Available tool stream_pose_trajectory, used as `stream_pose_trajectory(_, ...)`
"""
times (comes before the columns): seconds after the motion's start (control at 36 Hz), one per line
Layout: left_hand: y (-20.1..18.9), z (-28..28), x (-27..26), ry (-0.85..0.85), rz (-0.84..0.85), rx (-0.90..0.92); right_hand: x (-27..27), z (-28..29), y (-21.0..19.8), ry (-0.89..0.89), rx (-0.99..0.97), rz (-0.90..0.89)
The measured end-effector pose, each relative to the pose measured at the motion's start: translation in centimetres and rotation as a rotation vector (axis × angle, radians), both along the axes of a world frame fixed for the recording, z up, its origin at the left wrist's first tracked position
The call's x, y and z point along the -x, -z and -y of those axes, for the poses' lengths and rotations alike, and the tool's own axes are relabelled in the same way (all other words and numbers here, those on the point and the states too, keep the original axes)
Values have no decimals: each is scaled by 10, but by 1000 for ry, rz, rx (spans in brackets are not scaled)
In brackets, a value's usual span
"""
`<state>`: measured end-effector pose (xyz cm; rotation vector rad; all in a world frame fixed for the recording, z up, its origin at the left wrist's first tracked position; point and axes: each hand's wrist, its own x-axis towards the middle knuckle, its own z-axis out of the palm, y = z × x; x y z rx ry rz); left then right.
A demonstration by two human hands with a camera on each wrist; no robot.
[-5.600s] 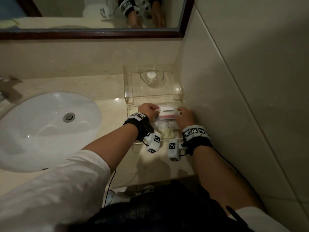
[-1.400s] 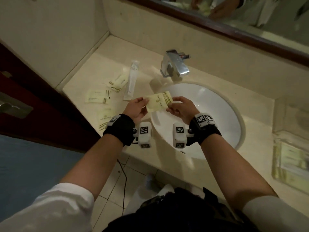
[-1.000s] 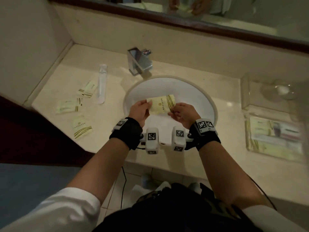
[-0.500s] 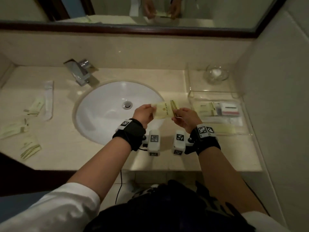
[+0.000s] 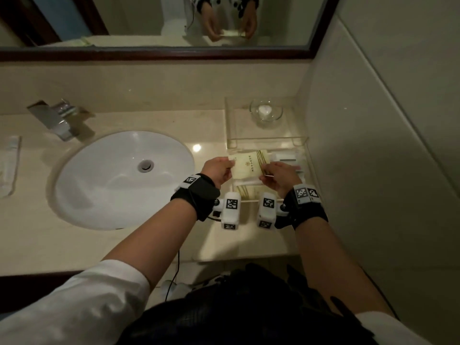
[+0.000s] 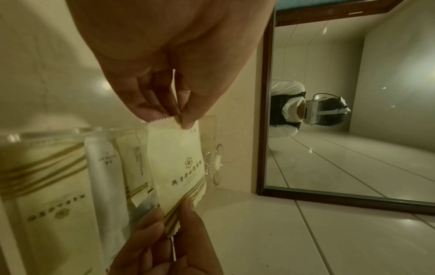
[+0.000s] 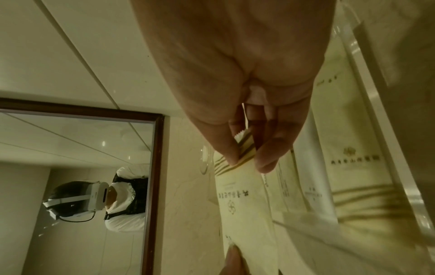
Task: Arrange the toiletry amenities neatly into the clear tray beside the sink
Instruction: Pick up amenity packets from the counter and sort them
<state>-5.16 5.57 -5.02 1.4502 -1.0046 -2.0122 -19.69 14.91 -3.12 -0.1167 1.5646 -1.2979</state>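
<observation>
Head view: packet (image 5: 250, 165), pale yellow with gold stripes, is held flat between both hands above the far part of the clear tray (image 5: 309, 162).
Left hand (image 5: 217, 171): pinches the packet's left edge.
Right hand (image 5: 278, 178): pinches the striped right end.
Tray contents: a second striped sachet (image 5: 246, 191) lies at the near end, a white tube (image 5: 286, 155) at the far right; the rest is hidden by the hands.
Tray place: right of the sink (image 5: 119, 179), against the right wall, with a clear raised shelf behind it carrying a glass dish (image 5: 266, 113).
Counter left: a faucet (image 5: 56, 118) behind the sink and a clear-wrapped item (image 5: 10, 165) at the far left edge.

Left wrist view: left hand (image 6: 162, 74) has thumb and fingertips (image 6: 188, 119) closed on the packet's (image 6: 176, 167) serrated edge.
Opposite end: the right hand (image 6: 164, 247) nips the striped end between thumb and fingers.
Behind the packet: a white tube (image 6: 103, 167) and a striped sachet (image 6: 47, 186) lie in the tray.
Side: a mirror (image 6: 353, 111) shows the person wearing a headset.

Right wrist view: right hand (image 7: 235, 74) has thumb and fingers closed on the striped end of the packet (image 7: 240, 195).
Far end: a fingertip of the left hand (image 7: 233, 260) rests on the packet's other edge.
Beside it: other sachets lie in the tray (image 7: 353, 46), blurred.
</observation>
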Motion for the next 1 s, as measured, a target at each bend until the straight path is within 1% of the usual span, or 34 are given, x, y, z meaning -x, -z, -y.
stream_pose_trajectory(0.19, 4, -11, 26, -21, 56, 5, 28, -8, 8, -18, -21, -23)
stream_pose_trajectory(0.47, 17, -16, 36, 6, 156, 58, 41, -12, 28, -87, 17, -28)
stream_pose_trajectory(0.64, 20, -11, 38, -12, 231, 111, 49, -5, 33, -81, -80, -26)
stream_pose_trajectory(0.75, 20, -4, 37, 24, 311, 166, 49, 2, 35, -115, -67, -108)
stream_pose_trajectory(0.83, 21, 4, 38, 42, 372, 191, 52, 9, 32, -123, -155, -177)
stream_pose_trajectory(0.92, 29, 14, 39, 69, 447, 216, 55, 18, 32, -239, -237, -333)
stream_pose_trajectory(1.0, 32, 21, 39, 72, 507, 250, 56, 25, 31, -318, -287, -441)
